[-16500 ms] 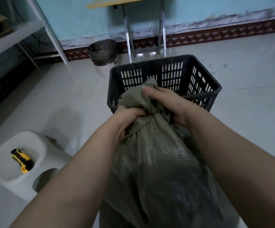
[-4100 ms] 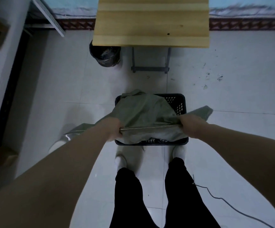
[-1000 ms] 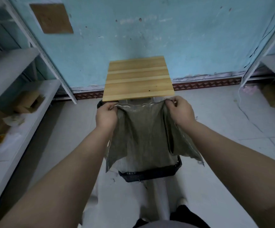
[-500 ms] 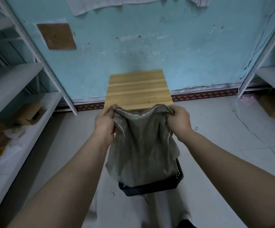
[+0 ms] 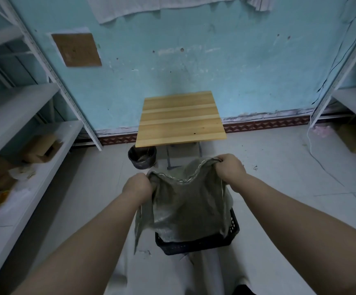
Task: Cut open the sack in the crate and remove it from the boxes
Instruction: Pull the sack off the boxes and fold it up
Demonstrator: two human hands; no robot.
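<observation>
Your left hand (image 5: 137, 186) and right hand (image 5: 230, 169) each grip the sack (image 5: 185, 207) rim with curled fingers; the crate (image 5: 196, 245) sits at 6 o'clock beneath it.

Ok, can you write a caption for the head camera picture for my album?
The left hand and right hand hold a limp grey-green woven sack over a black plastic crate.

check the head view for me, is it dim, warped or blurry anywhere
Head view: dim, bluish, even light with no glare; wide-angle warp bows the shelf uprights at both edges; the sack, left hand and right hand are fairly sharp, while the cardboard boxes at far left smear soft.
</observation>
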